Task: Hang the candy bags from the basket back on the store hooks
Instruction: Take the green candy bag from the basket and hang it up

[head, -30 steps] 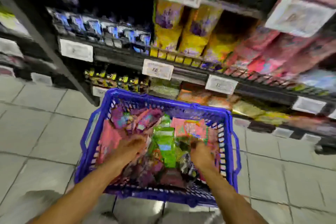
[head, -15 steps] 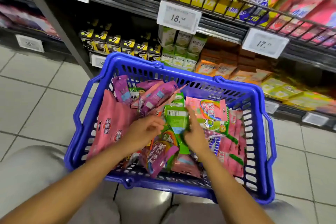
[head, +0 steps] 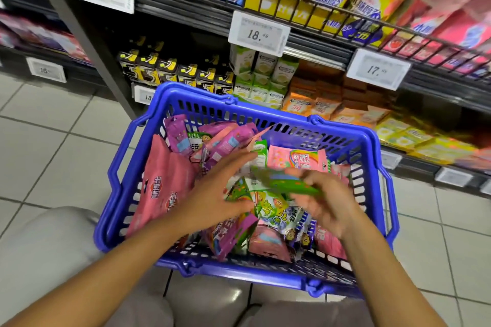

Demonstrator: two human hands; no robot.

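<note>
Right hand (head: 325, 200) at centre-right grips a blurred green candy bag (head: 288, 182), lifted just above the pile in the blue basket (head: 265, 111). Left hand (head: 212, 194) beside it at centre, fingers stretched flat over the purple bags (head: 228, 141), holding nothing.

Candy bags (head: 164, 188) in basket (head: 265, 111) — shelves (head: 318, 42) behind.
</note>
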